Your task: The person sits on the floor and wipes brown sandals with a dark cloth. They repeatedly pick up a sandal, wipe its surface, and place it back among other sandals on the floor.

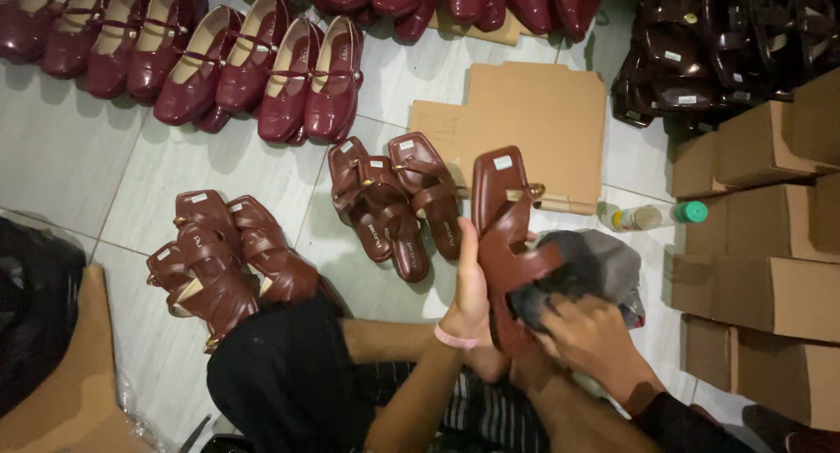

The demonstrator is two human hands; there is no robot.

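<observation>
Wiping: a brown sandal [506, 234] is held upright over the lap and rubbed with a dark cloth [560, 282].
Far left: cardboard piece [66, 374] and dark bag [35, 304] on the tiled floor [79, 155]; not involved.
Left floor: heap of brown sandals [223, 265], loosely stacked, near the knee.
Top row: glossy red strap shoes [254, 68], lined side by side, well apart from the hands.
Centre floor: pair of brown sandals [398, 199] lying flat, just left of the held one.
Left hand [468, 300]: fingers clenched around the sandal's inner edge, thumb along the side; pink wristband [455, 337] at the wrist.
Held sandal: toe up, sole facing away, strap and gold buckle [529, 192] visible.
Right hand [591, 335]: fingers grasping the cloth, pressed to the strap area.
Technique note: judged best to keep the left grip firm and low, so the cloth reaches the strap and footbed without smearing the buckle.
Right floor: small bottle with green cap [656, 215] lying beside flat cardboard [525, 120].
Far right: stacked brown boxes [761, 278], dark shoes [717, 50] above.
</observation>
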